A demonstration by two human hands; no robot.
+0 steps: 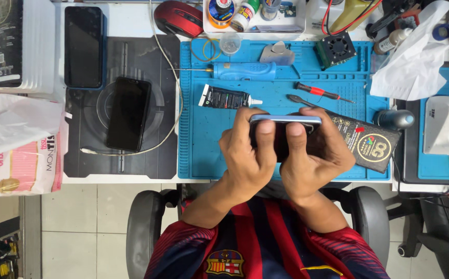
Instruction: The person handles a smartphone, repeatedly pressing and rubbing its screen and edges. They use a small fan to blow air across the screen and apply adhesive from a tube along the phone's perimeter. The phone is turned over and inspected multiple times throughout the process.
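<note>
Both hands are clamping a smartphone (285, 120) edge-up: left hand (246, 155) and right hand (310, 157) are pressing thumbs against its face; even, steady squeezing seems wise.

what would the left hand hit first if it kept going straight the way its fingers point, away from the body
Probably the black glue tube with a white nozzle lying on the blue silicone work mat, just beyond the left hand. Height is unclear, so the hand might pass above it.

phone (285, 120) face hidden behind both hands' grip, black box (369, 147) partly covered (label unreadable), chair cut off
</note>
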